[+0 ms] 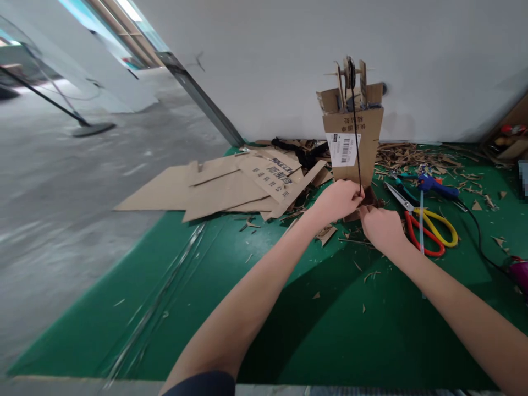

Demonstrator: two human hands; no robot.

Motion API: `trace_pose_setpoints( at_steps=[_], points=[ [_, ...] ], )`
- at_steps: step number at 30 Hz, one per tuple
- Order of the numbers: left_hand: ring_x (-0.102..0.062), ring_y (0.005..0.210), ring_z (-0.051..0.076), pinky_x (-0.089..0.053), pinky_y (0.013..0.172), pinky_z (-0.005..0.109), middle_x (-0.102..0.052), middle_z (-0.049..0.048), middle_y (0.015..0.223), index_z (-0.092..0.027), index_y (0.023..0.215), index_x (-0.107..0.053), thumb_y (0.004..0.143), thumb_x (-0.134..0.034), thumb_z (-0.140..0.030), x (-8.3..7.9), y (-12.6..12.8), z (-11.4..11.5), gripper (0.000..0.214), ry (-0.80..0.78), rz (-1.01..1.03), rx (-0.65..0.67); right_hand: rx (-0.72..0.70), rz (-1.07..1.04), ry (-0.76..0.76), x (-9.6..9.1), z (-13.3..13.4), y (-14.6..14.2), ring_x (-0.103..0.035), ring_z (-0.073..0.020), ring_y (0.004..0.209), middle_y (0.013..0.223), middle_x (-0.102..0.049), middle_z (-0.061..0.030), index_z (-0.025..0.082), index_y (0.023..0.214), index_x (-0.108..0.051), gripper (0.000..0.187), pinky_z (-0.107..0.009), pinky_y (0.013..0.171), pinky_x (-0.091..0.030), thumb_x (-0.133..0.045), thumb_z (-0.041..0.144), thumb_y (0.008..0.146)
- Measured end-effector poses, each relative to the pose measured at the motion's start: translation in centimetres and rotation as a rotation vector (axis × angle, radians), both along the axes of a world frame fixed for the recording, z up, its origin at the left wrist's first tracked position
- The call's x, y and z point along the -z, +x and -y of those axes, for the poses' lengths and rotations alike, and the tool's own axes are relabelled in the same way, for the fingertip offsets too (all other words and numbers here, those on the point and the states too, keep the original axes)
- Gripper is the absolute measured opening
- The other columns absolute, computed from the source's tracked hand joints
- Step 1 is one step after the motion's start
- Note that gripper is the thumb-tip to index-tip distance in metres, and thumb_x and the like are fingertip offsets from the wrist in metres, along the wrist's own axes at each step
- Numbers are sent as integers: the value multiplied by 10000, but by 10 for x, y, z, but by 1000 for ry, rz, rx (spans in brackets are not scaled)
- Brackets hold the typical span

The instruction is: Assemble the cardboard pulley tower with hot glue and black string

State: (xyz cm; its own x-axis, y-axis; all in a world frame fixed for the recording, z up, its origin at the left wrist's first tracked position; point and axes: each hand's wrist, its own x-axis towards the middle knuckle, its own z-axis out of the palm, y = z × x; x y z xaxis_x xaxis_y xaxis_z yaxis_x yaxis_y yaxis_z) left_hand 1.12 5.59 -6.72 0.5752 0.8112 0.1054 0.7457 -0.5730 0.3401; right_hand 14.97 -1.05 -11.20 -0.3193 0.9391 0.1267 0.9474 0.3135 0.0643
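A tall cardboard tower [353, 137] with a barcode label stands on the green mat [264, 308] against the white wall. A black string [355, 132] runs from a spool at its top down its front. My left hand [339, 201] is closed at the tower's base, pinching the lower end of the string. My right hand [381, 226] is closed beside it at the base, touching a small brown cardboard piece; what its fingers hold is hidden.
Flat cardboard sheets [214, 187] lie to the left of the tower. Scissors with red and yellow handles [427, 228] and a blue glue gun [437, 187] with a black cord lie to the right. Cardboard scraps [412, 154] litter the mat. Grey floor lies left.
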Motion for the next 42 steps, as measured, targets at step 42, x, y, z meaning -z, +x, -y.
trace_pose_setpoints(
  at_steps=[42],
  points=[
    [-627, 925, 259, -488, 732, 356, -661, 94, 972, -156, 1013, -643, 915, -543, -263, 2, -3, 87, 176, 250, -388, 239, -217, -412, -66, -17, 27, 53, -574, -216, 912, 926, -614, -95, 174, 893, -562, 194, -338, 794, -433, -369, 179, 917]
  ],
)
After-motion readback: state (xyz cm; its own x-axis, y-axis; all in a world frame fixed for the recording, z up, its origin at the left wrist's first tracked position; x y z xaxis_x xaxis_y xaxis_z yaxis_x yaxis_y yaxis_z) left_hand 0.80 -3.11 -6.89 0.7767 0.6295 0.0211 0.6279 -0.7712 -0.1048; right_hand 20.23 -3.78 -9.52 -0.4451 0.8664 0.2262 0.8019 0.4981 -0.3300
